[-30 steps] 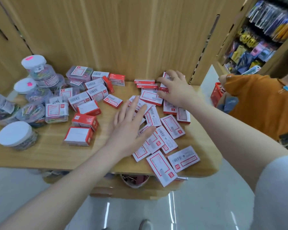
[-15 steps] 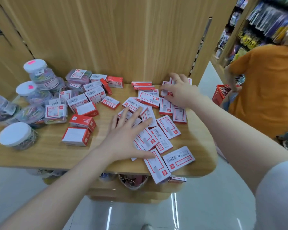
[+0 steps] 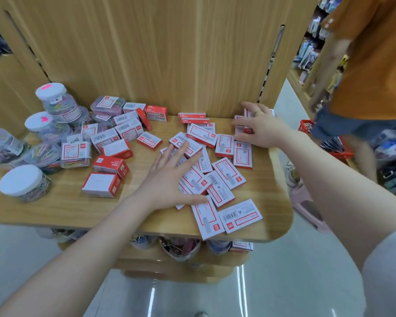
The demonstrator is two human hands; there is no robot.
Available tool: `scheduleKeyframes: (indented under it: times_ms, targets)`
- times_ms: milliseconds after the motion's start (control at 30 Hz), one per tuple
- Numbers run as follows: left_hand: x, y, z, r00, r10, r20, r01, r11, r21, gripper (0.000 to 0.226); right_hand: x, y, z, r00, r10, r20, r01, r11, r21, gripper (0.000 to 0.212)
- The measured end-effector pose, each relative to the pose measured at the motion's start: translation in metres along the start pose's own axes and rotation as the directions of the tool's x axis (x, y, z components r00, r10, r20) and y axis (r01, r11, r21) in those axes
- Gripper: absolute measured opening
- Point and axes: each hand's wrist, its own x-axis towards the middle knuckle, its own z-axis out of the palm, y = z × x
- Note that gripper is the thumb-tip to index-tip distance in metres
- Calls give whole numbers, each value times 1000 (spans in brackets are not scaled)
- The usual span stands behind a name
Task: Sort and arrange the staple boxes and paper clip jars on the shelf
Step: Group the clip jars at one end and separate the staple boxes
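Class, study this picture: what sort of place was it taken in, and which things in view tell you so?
Most likely a stationery shop. Many identical staple boxes and paper clip jars lie on a wooden display shelf, racks of packaged goods stand behind, and a red shopping basket sits on the floor.

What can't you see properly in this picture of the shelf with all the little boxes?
All in the head view:
- Staple boxes under the left hand: the flat palm covers some.
- Boxes at the back right corner: the right hand hides how many it holds.
- Box labels: print too small and blurred.
- Lower shelf: the top shelf blocks most of its contents.
- Paper clip jar at far left: cut off by the edge.
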Motion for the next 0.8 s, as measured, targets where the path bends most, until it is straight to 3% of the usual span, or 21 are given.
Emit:
scheduleKeyframes:
  times_ms: [100,167,233,333,433,600,800]
  targets:
    - [5,3,0,1000,4,-10,-4,1000,12,108,-19,-16,-1,978,-61,-201,68,997,27,68]
    - [5,3,1,1000,10,-22,-10,1000,9,107,-48,-32,0,946,-191,-260,242,953,181,79]
    - [6,1,2,999,20,-40,-20,1000,1,104,-83,-45,10,903,-386,-190,420,885,201,89]
    - [7,1,4,998,23,-59,-23,1000,-11,103,-119,-52,36,834,-549,-47,545,835,-80,105]
    - [9,3,4,998,13,-69,-13,1000,4,107,-125,-48,56,855,-517,-22,503,841,-201,106]
    - [11,8,4,995,21,-100,-23,1000,-16,100,-117,-46,55,927,-371,-54,360,920,-155,116]
    - [-6,6,8,977,23,-212,-42,995,-86,84,-116,-45,51,913,-407,-8,407,913,22,111]
